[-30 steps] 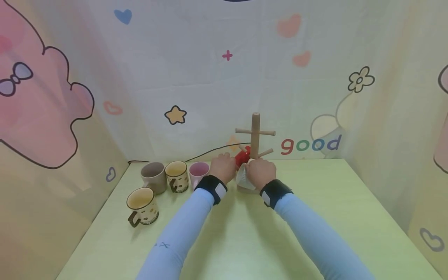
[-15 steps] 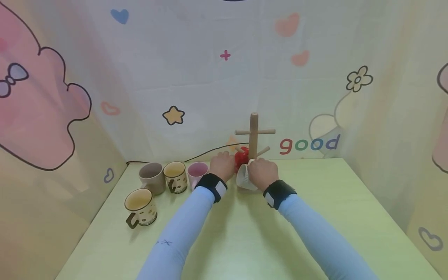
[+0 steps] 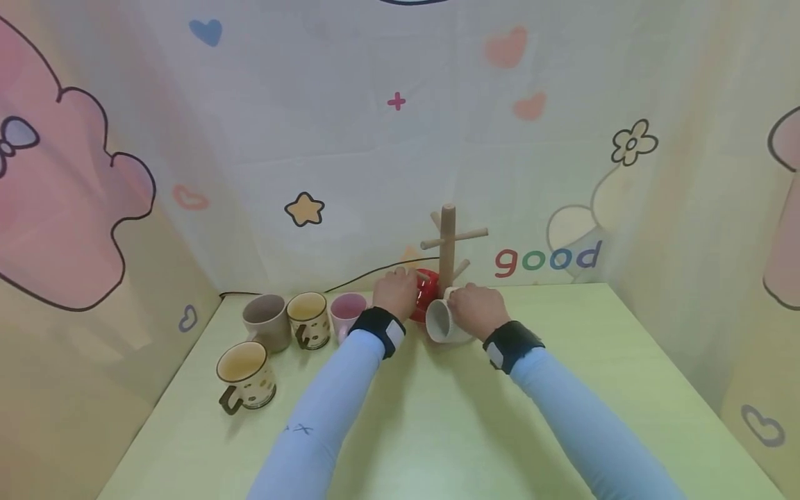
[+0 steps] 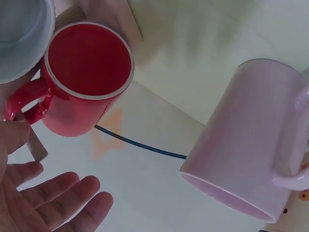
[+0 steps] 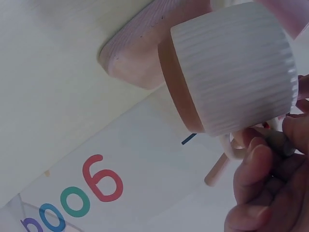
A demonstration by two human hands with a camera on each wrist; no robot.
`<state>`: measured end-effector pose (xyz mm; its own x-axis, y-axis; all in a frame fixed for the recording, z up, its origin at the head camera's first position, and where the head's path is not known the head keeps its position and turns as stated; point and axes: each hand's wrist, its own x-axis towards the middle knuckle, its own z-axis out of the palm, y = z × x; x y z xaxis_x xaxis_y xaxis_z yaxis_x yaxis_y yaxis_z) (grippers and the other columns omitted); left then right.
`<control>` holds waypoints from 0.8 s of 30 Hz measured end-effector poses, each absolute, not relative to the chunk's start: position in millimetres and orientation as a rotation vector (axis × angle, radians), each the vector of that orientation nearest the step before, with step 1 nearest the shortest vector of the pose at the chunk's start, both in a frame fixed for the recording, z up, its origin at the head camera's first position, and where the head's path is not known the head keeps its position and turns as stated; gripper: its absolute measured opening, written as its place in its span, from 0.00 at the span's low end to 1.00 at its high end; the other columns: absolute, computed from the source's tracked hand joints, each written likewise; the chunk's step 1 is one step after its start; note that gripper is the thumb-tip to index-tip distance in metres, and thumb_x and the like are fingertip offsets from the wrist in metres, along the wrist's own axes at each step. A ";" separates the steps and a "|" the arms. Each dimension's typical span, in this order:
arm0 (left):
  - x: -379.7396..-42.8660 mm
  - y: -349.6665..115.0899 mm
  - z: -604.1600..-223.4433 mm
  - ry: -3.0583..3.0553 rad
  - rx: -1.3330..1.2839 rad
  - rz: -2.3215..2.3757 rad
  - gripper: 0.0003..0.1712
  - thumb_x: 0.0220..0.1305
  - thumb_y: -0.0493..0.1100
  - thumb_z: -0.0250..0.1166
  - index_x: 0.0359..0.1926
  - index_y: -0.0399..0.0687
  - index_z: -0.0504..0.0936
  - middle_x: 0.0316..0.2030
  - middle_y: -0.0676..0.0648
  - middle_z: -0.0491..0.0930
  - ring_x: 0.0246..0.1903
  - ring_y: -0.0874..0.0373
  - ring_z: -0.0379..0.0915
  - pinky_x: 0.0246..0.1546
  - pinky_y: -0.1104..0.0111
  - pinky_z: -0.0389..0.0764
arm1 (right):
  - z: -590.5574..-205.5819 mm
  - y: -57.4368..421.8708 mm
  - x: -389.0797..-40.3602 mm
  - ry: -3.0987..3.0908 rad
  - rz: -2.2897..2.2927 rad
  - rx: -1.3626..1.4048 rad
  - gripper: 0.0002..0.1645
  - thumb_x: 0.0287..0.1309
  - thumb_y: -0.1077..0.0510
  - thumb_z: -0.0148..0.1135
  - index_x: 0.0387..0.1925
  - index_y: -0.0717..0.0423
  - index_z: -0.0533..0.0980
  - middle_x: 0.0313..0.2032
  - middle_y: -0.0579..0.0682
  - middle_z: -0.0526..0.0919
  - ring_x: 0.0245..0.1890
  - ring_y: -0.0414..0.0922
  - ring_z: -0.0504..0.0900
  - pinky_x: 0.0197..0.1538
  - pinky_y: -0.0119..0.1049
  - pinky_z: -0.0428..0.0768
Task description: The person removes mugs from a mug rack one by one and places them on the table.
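Note:
A wooden mug tree [image 3: 447,246] stands at the table's back. On one low peg hangs a red mug [image 4: 87,63], its handle around the peg. My left hand [image 3: 395,293] is beside that mug. In the left wrist view its fingers [image 4: 77,193] lie extended, thumb and index close at the peg tip. A ribbed white mug [image 5: 236,72] with a tan base hangs tilted, its mouth facing left in the head view. My right hand [image 3: 480,311] pinches a wooden peg end [image 5: 282,141] next to that mug's handle [image 5: 235,152].
Left on the table [image 3: 437,430] stand a grey mug [image 3: 267,323], two yellow patterned mugs, one at the back [image 3: 308,319] and one in front [image 3: 246,375], and a pink mug [image 3: 346,312] close to my left wrist. A printed curtain [image 3: 350,125] hangs behind.
The mug tree has turned, its upper left peg swinging forward. The white mug and my right hand have shifted right; the red mug has come slightly forward and left. My left hand stays nearly in place.

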<state>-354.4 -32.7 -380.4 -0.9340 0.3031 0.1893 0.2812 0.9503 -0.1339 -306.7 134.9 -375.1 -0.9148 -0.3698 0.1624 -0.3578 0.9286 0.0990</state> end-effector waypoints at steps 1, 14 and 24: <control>-353.9 -32.4 -380.2 -2.896 -0.435 0.167 0.22 0.73 0.49 0.58 0.62 0.46 0.73 0.46 0.42 0.79 0.40 0.51 0.79 0.39 0.61 0.84 | -374.5 135.7 -306.6 -2.912 -0.087 0.553 0.09 0.62 0.55 0.66 0.40 0.56 0.84 0.26 0.53 0.80 0.26 0.48 0.76 0.30 0.45 0.84; -351.4 -29.7 -376.5 -2.933 -0.423 0.056 0.19 0.75 0.44 0.55 0.63 0.48 0.73 0.49 0.42 0.80 0.46 0.49 0.79 0.45 0.57 0.83 | -377.0 148.9 -316.9 -2.973 0.096 0.384 0.13 0.69 0.54 0.60 0.43 0.58 0.83 0.27 0.54 0.80 0.27 0.50 0.77 0.30 0.46 0.83; -353.8 -29.0 -382.6 -2.874 -0.456 -0.067 0.15 0.73 0.40 0.59 0.58 0.46 0.78 0.44 0.42 0.81 0.43 0.48 0.79 0.43 0.57 0.83 | -374.2 156.5 -318.3 -2.978 0.215 0.285 0.15 0.71 0.52 0.56 0.42 0.57 0.83 0.21 0.51 0.80 0.23 0.51 0.77 0.26 0.42 0.78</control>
<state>-353.8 -29.0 -382.6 -0.9252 0.2999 0.2327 0.3105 0.9505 0.0093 -318.3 156.5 -374.2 -0.9719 -0.1776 0.1541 -0.1979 0.9718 -0.1282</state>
